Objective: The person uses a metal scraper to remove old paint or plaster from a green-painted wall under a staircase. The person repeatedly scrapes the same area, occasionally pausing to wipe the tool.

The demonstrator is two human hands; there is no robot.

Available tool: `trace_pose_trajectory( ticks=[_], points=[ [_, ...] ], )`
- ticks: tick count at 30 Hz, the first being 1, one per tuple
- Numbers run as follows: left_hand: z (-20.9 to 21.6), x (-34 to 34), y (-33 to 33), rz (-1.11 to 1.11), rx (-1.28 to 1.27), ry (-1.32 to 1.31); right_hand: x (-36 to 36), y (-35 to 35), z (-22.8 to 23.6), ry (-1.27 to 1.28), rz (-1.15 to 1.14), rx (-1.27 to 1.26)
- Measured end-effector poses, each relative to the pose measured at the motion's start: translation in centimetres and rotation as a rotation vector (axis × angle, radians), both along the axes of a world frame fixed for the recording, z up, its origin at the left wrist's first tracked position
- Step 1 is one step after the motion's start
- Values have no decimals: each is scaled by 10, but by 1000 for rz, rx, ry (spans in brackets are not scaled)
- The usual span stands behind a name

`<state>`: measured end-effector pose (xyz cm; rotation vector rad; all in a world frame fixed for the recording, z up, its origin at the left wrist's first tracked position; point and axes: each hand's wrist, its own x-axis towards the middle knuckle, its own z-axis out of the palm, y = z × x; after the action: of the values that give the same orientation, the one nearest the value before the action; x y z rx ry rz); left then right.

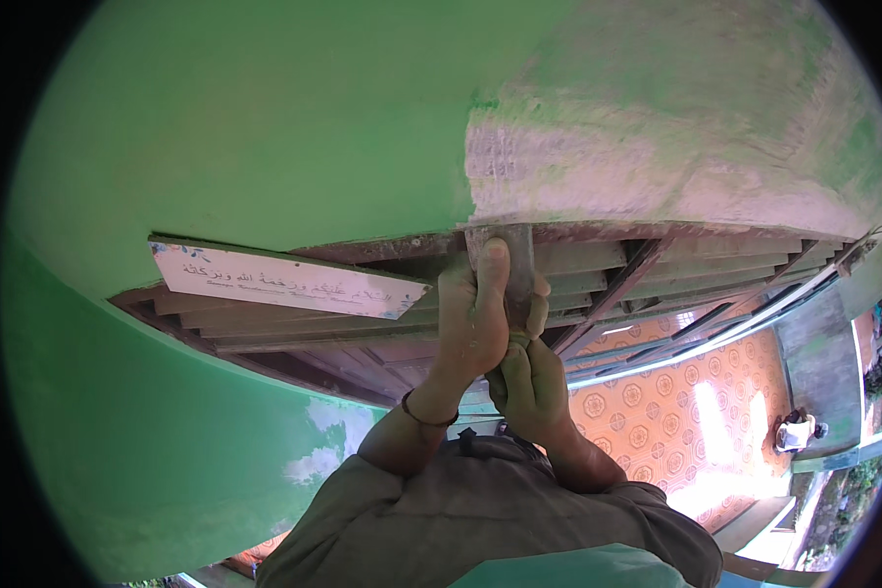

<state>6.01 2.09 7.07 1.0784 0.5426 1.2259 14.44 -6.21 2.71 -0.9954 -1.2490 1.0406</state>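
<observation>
Both of my hands are raised together at a wooden louvred frame, closed around a flat grey scraper [519, 263]. My left hand [472, 318] holds it higher up, its thumb laid along the blade and fingers wrapping behind. Just below, my right hand [534, 387] closes around the lower end, which the fingers hide. The scraper's top edge reaches the bottom of the green wall [314, 127], at the border between smooth green paint and a scraped whitish patch [598, 167]. Whether the edge presses on the wall I cannot tell.
A white sign with writing and blue flowers [284, 279] hangs tilted on the louvred frame [598, 279], left of my hands. Far below at right lie patterned orange floor tiles [647, 412]. A small white and dark thing [796, 431] stands by the far wall.
</observation>
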Motion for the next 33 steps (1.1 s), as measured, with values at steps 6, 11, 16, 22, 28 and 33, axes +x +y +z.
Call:
trace_pose_trajectory(
  ticks=[6, 11, 16, 22, 28, 33],
  points=[
    [1, 1, 6, 4, -7, 11, 0, 6, -1, -218, -84, 60],
    [2, 3, 9, 12, -19, 5, -1, 9, 2, 85, 2, -85],
    [8, 4, 10, 60, -3, -6, 1, 11, 11, -210, -99, 32],
    [15, 7, 8, 82, -19, -18, 4, 10, 16, -16, -19, -105],
    [11, 7, 8, 83, -22, -7, 4, 11, 13, -232, -88, -10],
    [5, 6, 8, 84, -37, -50, 4, 9, 13, -422, -126, 94]
  ],
)
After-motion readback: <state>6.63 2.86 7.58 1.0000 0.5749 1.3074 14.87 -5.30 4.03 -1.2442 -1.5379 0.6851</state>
